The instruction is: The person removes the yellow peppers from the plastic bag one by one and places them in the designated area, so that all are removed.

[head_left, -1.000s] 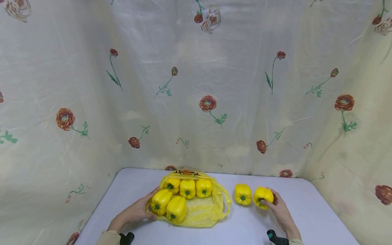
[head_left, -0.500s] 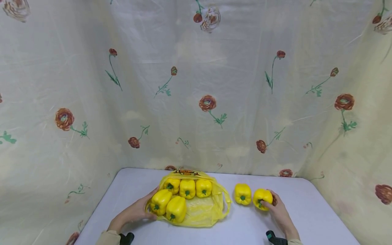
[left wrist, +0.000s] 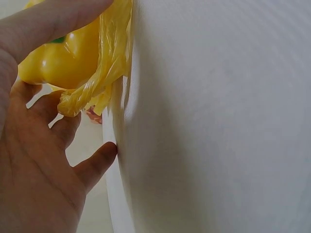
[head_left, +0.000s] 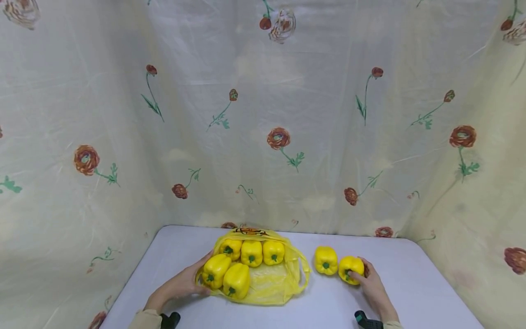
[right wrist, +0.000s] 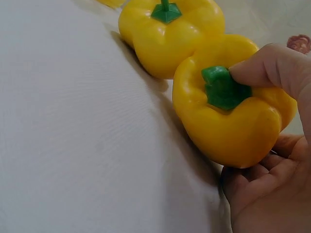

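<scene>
A yellow plastic bag [head_left: 273, 288] lies on its side on the table, mouth toward me, with several yellow bell peppers inside. My left hand [head_left: 185, 281] holds the bag's left side, thumb in front and fingers behind the leftmost pepper [head_left: 215, 270]. In the left wrist view, crumpled bag film [left wrist: 114, 39] and a pepper [left wrist: 77, 53] lie between thumb and fingers. Right of the bag, my right hand [head_left: 374, 283] grips a bell pepper [head_left: 348, 264], its thumb on the green stem [right wrist: 223, 90] and its fingers underneath. Another pepper [head_left: 326, 260] stands just left of it.
The white table [head_left: 328, 306] has its back edge against a flowered curtain [head_left: 263, 183], which also hangs at both sides. One bag handle loop [head_left: 305, 274] reaches toward the loose peppers.
My right hand has shifted slightly left and toward me with its pepper. The left hand, the bag and the other peppers have stayed in place.
</scene>
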{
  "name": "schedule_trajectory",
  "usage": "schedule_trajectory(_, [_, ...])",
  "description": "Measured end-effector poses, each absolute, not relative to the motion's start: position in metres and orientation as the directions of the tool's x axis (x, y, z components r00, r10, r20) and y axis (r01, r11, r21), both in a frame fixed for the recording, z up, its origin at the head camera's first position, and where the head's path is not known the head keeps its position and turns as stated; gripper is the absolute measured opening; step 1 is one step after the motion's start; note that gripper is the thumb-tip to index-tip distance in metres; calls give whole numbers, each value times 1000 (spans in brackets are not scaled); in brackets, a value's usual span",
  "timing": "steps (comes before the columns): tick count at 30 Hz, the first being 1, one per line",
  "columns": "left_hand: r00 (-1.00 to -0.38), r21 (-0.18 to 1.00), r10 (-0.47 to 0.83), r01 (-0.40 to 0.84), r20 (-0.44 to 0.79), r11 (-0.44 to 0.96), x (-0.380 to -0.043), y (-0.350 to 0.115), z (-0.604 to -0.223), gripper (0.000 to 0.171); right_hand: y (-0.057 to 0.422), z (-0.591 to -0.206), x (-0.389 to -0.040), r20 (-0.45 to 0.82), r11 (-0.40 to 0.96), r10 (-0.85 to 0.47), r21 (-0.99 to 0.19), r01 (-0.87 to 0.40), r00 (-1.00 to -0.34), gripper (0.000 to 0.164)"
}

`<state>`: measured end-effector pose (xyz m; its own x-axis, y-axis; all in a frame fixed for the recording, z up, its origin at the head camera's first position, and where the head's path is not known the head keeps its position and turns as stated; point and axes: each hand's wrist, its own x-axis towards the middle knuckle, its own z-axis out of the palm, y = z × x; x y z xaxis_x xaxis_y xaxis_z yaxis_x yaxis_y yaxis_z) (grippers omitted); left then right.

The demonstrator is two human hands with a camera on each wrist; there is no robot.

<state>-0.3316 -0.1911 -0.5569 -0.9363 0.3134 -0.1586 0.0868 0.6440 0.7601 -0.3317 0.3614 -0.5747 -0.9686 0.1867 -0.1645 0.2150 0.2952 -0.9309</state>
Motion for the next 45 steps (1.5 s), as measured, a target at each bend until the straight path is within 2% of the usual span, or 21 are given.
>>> schedule_trajectory(11, [-933, 758, 332, 113, -141, 642, -335, -193, -560, 120, 359, -571, -332, -167, 346, 203, -910, 230, -965, 95])
schedule_trajectory(21, [-934, 758, 328, 108, -145, 644, -335, -192, -559, 121, 365, -578, -333, -174, 348, 227, -905, 247, -958, 106])
schedule_trajectory(39, [-924, 763, 362, 145, -123, 630, -333, -194, -559, 118, 358, -581, -333, -116, 326, 271, -923, 204, -956, 101])
schedule_trajectory(45, [-925, 762, 362, 147, -120, 630, -333, -193, -559, 117, 358, -582, -334, -107, 331, 266, -923, 195, -958, 105])
